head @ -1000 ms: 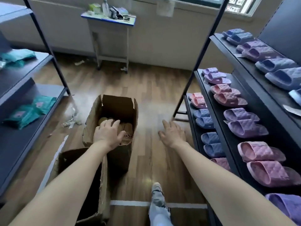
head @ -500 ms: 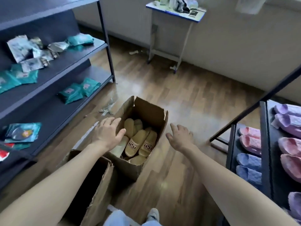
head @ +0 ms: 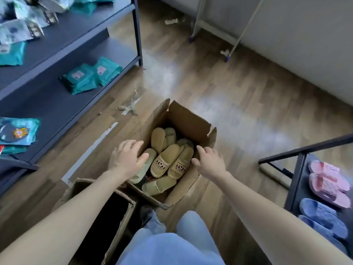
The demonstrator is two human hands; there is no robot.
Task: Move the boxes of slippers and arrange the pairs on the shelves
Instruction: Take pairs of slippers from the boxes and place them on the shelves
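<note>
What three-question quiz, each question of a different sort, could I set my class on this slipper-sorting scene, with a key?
1. True or false: the open cardboard box of tan slippers stands on a shelf.
2. Multiple choice: which pairs lie on the right-hand rack? A) pink slippers and blue slippers; B) green and red slippers; C) black boots.
3. Short answer: what words are printed on the straps of the tan slippers?

Key: 1 false, it stands on the floor; 2 A; 3 YOY STORY.
</note>
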